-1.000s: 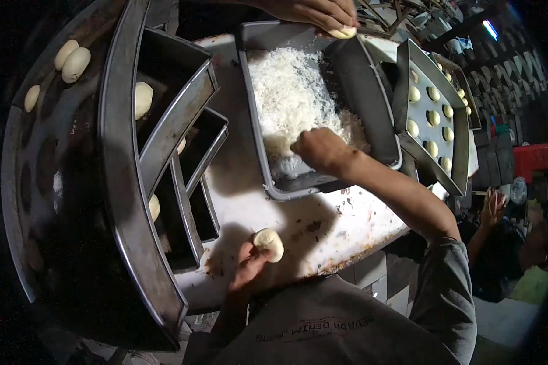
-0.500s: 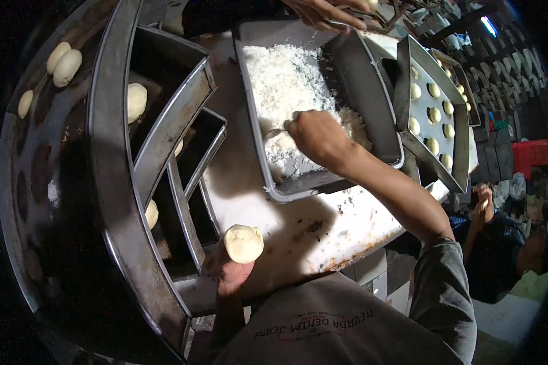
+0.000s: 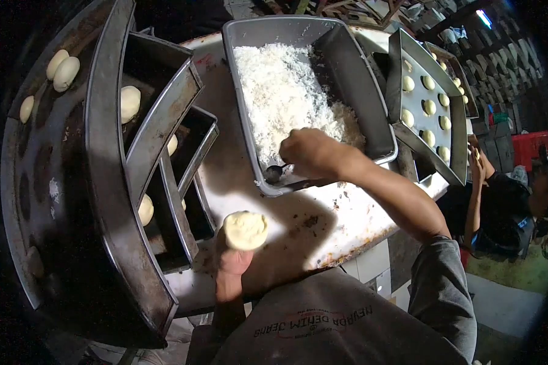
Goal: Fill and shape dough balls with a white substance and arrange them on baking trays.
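On my left hand rests a pale piece of dough, flattened and uneven on top, with the fingers curled beneath and around it. My right hand grips a spoon, its bowl lowered at the near left corner of a grey plastic tub. White shredded filling, possibly grated coconut, covers much of the tub's bottom. The spoon's bowl looks dark, and I cannot make out whether it carries any filling.
Deep metal baking pans with round dough pieces are stacked at the left. Another metal tray of small dough balls stands right of the tub. A person works at the far right, beyond the stained white table.
My right hand has drawn the spoon nearer, toward the tub's near corner. The dough on my left hand now shows a broader, rougher top. Another person's hands have left the tub's far edge.
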Action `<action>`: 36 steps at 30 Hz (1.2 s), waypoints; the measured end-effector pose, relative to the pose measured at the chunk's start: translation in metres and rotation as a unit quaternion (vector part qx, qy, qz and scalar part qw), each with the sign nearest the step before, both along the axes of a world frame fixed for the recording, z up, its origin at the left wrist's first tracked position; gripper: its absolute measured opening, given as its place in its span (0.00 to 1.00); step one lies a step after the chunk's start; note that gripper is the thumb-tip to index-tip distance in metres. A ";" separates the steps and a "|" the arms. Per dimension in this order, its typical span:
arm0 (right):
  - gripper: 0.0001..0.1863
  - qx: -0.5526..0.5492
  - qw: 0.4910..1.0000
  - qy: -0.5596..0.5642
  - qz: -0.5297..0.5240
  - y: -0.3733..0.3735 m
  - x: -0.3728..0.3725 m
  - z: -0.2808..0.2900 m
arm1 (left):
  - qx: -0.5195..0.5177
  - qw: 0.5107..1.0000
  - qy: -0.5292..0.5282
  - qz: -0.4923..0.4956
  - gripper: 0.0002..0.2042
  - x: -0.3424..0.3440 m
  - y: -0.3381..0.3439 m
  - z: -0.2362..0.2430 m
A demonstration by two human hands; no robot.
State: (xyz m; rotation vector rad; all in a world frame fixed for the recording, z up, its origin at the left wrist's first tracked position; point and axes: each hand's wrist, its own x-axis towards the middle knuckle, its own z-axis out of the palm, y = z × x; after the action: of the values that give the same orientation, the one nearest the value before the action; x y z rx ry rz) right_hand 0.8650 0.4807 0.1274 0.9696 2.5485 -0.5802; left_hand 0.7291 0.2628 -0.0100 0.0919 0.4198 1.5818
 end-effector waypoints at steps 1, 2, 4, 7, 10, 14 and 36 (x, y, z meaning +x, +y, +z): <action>0.08 -0.015 0.999 0.038 -0.005 0.008 0.010 -0.003 | -0.051 0.998 0.014 0.022 0.26 0.005 0.007 0.000; 0.08 -0.043 0.996 0.073 0.028 0.017 0.023 -0.001 | -0.047 0.999 0.014 0.023 0.26 0.007 0.015 0.005; 0.09 -0.122 0.973 0.191 0.030 0.026 0.040 0.007 | 0.009 1.000 -0.005 -0.006 0.26 0.008 0.028 0.017; 0.08 -0.095 0.981 0.168 -0.019 0.034 0.051 0.027 | 0.019 0.999 0.029 -0.010 0.26 0.012 0.051 0.049; 0.07 -0.058 0.976 0.207 -0.028 0.034 0.055 0.067 | 0.014 0.999 0.004 -0.034 0.22 0.021 0.073 0.072; 0.07 0.079 0.963 0.257 -0.017 0.001 0.051 0.086 | 0.007 0.995 -0.087 -0.041 0.17 0.030 0.099 0.080; 0.04 0.255 0.775 0.512 -0.269 -0.139 0.165 -0.051 | 0.031 0.908 0.344 0.237 0.12 0.087 0.061 0.109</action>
State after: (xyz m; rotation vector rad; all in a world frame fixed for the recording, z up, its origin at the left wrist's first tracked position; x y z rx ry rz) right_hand 1.0297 0.3417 0.0768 2.0808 3.4773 -0.7082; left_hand 0.8165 0.3241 0.0992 0.6524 0.9992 2.0201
